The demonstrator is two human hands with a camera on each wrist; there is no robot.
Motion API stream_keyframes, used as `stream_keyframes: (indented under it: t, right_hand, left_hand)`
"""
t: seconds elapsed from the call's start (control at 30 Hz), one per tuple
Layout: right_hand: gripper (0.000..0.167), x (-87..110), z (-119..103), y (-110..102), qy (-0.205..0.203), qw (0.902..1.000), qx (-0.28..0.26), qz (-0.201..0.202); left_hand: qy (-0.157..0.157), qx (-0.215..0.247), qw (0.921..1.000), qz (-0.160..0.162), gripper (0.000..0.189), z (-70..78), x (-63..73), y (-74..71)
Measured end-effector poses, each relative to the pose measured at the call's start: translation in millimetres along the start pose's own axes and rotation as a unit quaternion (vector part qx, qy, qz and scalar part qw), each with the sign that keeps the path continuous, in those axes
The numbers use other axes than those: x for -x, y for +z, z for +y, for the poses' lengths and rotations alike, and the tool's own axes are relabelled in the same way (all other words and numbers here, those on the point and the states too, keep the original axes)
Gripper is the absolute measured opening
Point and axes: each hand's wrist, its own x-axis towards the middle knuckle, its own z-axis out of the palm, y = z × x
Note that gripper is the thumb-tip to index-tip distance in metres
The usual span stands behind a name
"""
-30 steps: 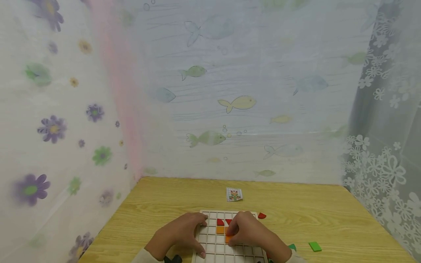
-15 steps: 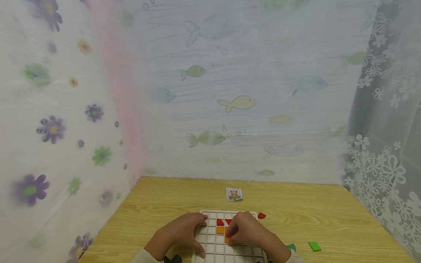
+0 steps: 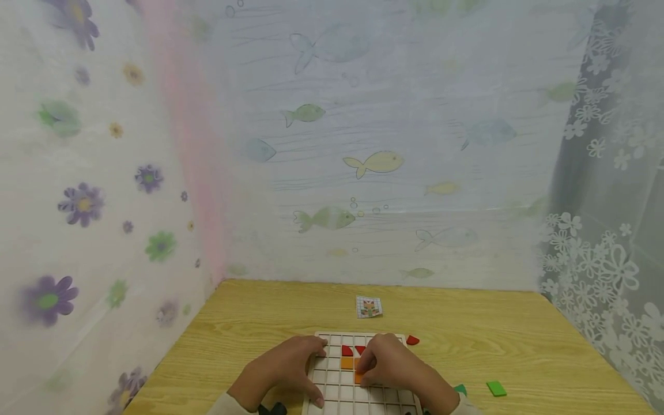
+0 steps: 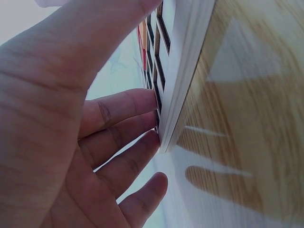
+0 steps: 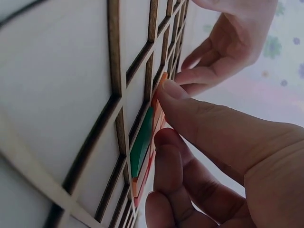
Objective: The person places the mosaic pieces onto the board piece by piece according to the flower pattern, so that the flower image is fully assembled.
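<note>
A pale wooden grid board [image 3: 332,393] lies on the table. My right hand [image 3: 396,366] pinches an orange square tile [image 3: 358,378] at a cell near the middle, its thumb on the tile [image 5: 158,99] in the right wrist view. Another orange tile [image 3: 347,363] and red pieces [image 3: 346,350] sit in the cells above. A dark green piece [image 5: 141,142] lies beside the orange one, hidden by the hand in the head view. Along the board's left edge rests my left hand [image 3: 287,364], thumb and fingers spread; its fingertips touch the rim [image 4: 183,71] in the left wrist view.
Behind the board lies a small pattern card [image 3: 369,307]. To the right are a red piece [image 3: 412,340], a bright green tile [image 3: 496,388] and a dark green piece [image 3: 460,389]. A black object [image 3: 273,409] shows at the lower left. Printed curtains surround the wooden table [image 3: 467,323].
</note>
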Motion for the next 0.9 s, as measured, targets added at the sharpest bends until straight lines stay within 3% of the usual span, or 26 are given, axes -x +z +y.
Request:
stream_keyframes:
  t: [0.43,0.9]
  right_hand:
    - [0.012,9.2,7.3,-21.6,0.021,0.9998,0.004,0.007]
    - [0.010,31.5,24.5,-47.8,0.034,0.9974,0.052,0.037]
  left_hand:
    - [0.007,0.001,1.0000,-0.002,0.081,0.5,0.7,-0.8]
    - [-0.003,0.001,1.0000,0.001,0.082,4.1,2.0,-2.1]
